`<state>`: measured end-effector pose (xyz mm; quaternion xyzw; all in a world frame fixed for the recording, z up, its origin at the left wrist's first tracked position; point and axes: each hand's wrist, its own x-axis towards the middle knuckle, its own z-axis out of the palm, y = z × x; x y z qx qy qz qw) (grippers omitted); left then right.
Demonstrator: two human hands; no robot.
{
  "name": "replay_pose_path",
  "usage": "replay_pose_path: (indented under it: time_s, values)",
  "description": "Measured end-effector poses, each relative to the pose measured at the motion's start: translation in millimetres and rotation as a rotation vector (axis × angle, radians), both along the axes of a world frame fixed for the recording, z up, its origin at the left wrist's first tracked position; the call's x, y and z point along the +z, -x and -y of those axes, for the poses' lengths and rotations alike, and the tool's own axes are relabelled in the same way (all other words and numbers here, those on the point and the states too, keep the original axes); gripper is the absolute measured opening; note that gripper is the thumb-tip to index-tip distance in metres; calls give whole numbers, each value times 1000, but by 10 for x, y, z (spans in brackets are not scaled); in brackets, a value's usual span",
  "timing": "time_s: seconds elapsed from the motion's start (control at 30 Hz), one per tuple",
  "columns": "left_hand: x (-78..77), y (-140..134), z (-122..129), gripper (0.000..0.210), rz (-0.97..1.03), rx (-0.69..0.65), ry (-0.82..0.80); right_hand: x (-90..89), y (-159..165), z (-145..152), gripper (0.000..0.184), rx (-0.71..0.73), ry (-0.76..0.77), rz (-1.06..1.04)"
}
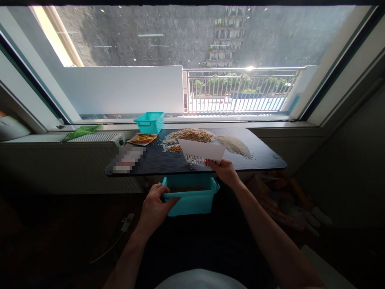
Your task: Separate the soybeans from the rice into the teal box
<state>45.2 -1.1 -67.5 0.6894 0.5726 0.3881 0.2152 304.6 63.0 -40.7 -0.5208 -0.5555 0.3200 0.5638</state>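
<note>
My left hand (158,204) grips the left rim of a turquoise plastic basket (191,204), held just below the table's front edge. Dark grains (188,188) cover the bottom of that basket. Between the fingers of my right hand (224,170) is a white slotted scoop (201,150), tilted over the front of the dark table (261,156). Behind the scoop lies a heap of orange-yellow kernels (192,135), partly hidden by it and mixed with white grains. To its right spreads a pile of white rice-like grains (233,145).
A second turquoise basket (150,122) stands at the table's back left, near a packet with an orange picture (142,139). A blurred flat item (128,159) lies at the left end. Left of the table are a radiator (66,160) and green cloth (82,132); a window is behind.
</note>
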Motion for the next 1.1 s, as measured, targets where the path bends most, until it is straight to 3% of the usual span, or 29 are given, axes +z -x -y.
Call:
replay_pose_path:
  time_s: [0.3,1.1]
  values:
    - [-5,-13,-5,29,5,2,-12,-35,-96,19,40,-40,-21,-25]
    - [-40,11,-18,27,-16,17,-38,-17,89,175,36,102,57,-79]
